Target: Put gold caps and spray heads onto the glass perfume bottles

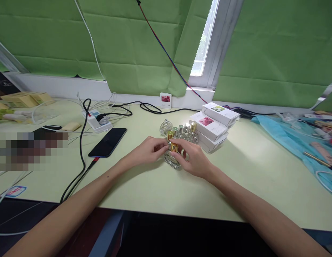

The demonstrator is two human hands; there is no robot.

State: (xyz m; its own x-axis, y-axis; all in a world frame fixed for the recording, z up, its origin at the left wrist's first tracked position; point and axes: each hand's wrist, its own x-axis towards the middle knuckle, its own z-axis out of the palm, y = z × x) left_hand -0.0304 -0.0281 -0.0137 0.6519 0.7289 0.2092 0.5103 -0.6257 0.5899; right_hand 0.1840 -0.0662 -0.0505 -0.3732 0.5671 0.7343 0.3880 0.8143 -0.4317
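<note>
A clear glass perfume bottle (pixel 172 161) stands on the table between my two hands. My right hand (pixel 194 160) has its thumb and fingers closed around a shiny gold cap (pixel 174 147) at the top of this bottle. From the other side, my left hand (pixel 151 150) is pinched close to the neck; whatever lies between its fingertips is hidden. Just behind my hands, several similar bottles (pixel 181 131) stand in a row with gold, silver and greenish caps. One round bottle (pixel 166 127) without a large cap sits at the left end of that group.
White boxes (pixel 210 125) with flower pictures are stacked right of the bottles. A small white box (pixel 165 100) stands by the wall. On the left are a black phone (pixel 108 142) on a cable and a power strip (pixel 96 121). Blue sheeting (pixel 281 141) lies at right.
</note>
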